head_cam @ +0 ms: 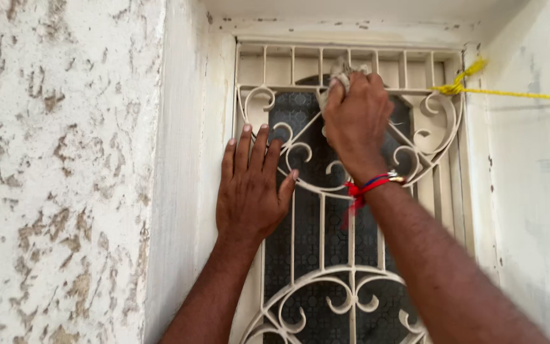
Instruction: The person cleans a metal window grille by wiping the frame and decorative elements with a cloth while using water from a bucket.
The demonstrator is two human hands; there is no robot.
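A cream-painted metal window grille (321, 216) with scroll shapes covers dark patterned glass (307, 172). My right hand (354, 124) is closed around a greyish cloth (340, 71) and presses it against the grille's upper horizontal bar. Red and blue threads (367, 186) circle that wrist. My left hand (251, 188) lies flat with fingers spread against the grille's left edge and the window frame, holding nothing.
A rough, peeling plaster wall (58, 178) fills the left side. A smoother white wall (536, 191) stands on the right. A yellow rope (510, 94) is tied at the grille's top right corner and runs off to the right.
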